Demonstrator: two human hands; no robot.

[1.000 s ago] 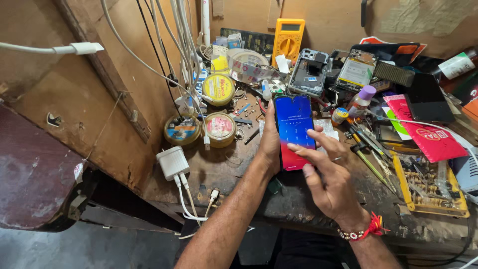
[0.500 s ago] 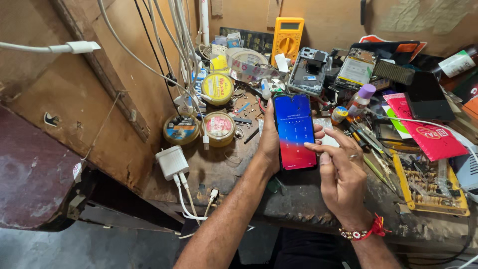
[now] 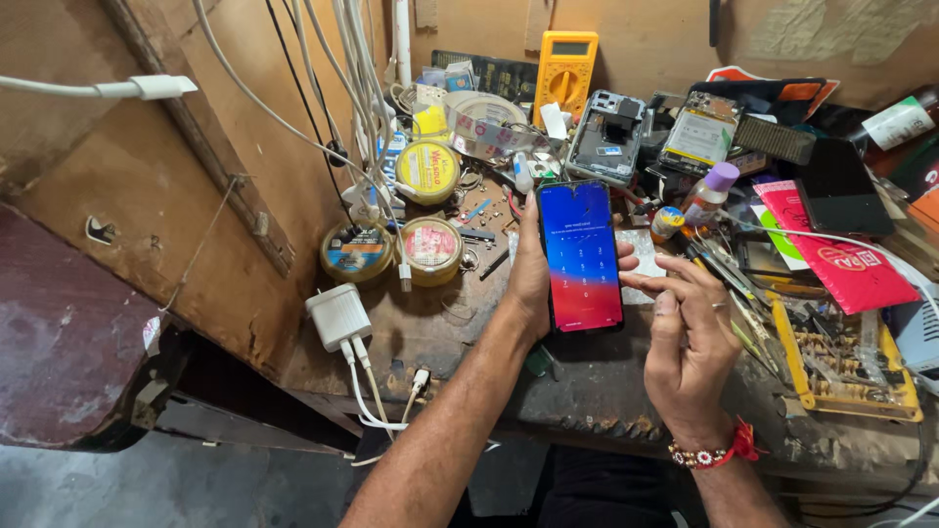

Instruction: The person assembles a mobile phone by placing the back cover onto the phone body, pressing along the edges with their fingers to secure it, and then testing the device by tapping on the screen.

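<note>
A: Where's the phone (image 3: 581, 256)?

B: Centre of frame, upright, screen lit, over the cluttered bench (image 3: 440, 332).

A: Who grips it?

B: Left hand (image 3: 533, 279) wraps its left edge. Right hand (image 3: 690, 337) holds nothing, fingers loosely curled, 1 fingertip at its right edge.

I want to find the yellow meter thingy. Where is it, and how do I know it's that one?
Start at the cluttered workbench, then look up past the lit phone in the left hand. The multimeter leans against the back wall: tall, yellow, with a round dial, unlike the flat round tins.
</note>
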